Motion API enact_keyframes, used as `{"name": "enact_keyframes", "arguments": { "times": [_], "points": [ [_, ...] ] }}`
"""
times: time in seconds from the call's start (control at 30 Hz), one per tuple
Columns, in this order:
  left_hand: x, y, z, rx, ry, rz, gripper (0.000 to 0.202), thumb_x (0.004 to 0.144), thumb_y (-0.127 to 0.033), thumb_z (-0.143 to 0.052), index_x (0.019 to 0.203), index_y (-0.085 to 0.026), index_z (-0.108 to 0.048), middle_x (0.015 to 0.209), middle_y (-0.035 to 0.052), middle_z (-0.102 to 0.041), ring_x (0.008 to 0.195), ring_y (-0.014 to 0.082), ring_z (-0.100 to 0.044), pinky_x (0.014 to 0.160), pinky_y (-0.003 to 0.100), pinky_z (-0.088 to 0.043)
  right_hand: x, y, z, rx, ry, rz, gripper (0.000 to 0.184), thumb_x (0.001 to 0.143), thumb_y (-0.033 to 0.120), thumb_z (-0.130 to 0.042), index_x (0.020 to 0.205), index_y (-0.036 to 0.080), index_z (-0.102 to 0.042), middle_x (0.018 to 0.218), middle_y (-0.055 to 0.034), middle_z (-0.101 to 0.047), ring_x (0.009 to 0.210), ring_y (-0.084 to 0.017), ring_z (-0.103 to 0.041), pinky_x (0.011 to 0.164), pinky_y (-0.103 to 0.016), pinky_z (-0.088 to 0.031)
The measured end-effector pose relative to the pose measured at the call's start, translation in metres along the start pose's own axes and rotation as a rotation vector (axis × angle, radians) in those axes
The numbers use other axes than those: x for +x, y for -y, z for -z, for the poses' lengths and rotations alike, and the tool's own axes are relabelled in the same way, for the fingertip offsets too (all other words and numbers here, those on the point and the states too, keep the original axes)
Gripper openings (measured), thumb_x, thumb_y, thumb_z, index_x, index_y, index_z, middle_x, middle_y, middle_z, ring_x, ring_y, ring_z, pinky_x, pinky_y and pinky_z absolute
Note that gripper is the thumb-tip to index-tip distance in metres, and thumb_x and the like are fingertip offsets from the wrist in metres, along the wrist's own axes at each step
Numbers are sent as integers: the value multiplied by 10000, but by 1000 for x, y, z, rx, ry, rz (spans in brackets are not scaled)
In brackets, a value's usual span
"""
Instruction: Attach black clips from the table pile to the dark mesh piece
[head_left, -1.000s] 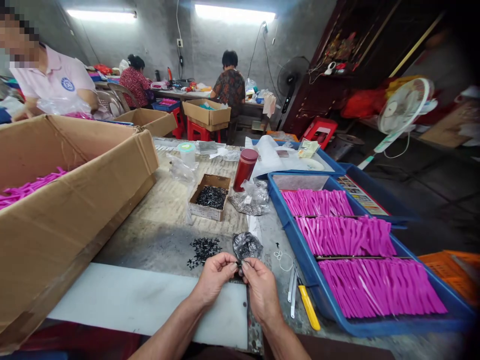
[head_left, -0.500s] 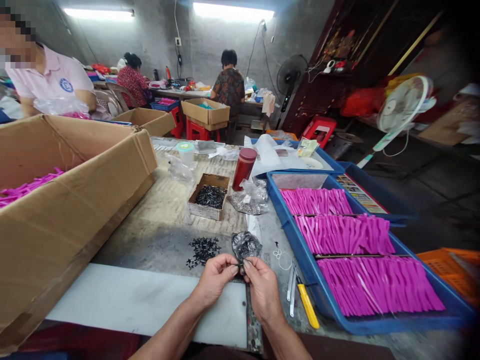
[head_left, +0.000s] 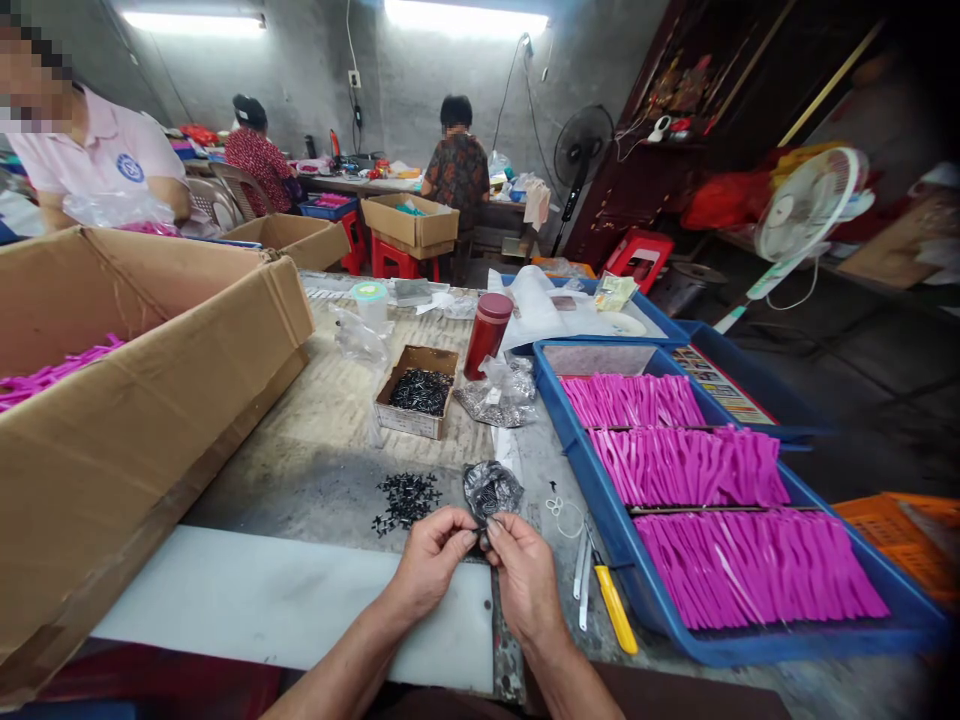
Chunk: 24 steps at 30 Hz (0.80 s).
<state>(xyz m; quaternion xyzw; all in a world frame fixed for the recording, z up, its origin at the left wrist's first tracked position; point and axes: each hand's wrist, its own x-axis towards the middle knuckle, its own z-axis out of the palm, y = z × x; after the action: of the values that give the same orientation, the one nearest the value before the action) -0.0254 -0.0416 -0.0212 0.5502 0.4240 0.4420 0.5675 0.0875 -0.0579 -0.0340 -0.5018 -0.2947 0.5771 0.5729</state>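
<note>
My left hand (head_left: 435,558) and my right hand (head_left: 523,570) meet at the near edge of the table, fingertips pinched together. Between them is a small black part, mostly covered by the fingers; its exact kind cannot be made out. Just beyond the fingertips lies a clear plastic bag (head_left: 493,488) with dark pieces in it. Left of it is a loose pile of small black plastic parts (head_left: 406,500). A small cardboard box (head_left: 411,421) farther back holds many more dark pieces. Under my left forearm is a pale flat board (head_left: 300,590).
On the right stands a blue tray (head_left: 592,478) with rows of magenta strips. A yellow-handled tool (head_left: 616,612) and metal blades (head_left: 583,580) lie beside it. A large cardboard box (head_left: 157,440) fills the left. A red tumbler (head_left: 487,335) stands behind. Several people sit farther off.
My hands stay in nearly the same place, still pinching the small black part. In the background, the person in red has raised their head.
</note>
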Motion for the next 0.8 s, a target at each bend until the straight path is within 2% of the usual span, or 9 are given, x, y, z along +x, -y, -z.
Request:
{"name": "enact_keyframes", "arguments": {
  "times": [0.33, 0.8],
  "points": [
    [-2, -2, 0, 245, -33, -127, 149, 737, -221, -470, 618, -145, -518, 609, -3, -492, 603, 112, -459, 584, 204, -368, -3, 1, -4, 42, -9, -4, 147, 669, 285, -558, 600, 165, -509, 513, 56, -387, 495, -83, -309, 472, -203, -266],
    [-4, -5, -1, 341, -43, -180, 153, 744, -202, -449, 626, -158, -536, 614, 8, -521, 611, 123, -477, 594, 216, -371, -5, -1, -4, -33, -41, 28, 143, 671, 298, -545, 638, 160, -527, 523, 43, -416, 488, -90, -334, 465, -209, -288]
  ]
}}
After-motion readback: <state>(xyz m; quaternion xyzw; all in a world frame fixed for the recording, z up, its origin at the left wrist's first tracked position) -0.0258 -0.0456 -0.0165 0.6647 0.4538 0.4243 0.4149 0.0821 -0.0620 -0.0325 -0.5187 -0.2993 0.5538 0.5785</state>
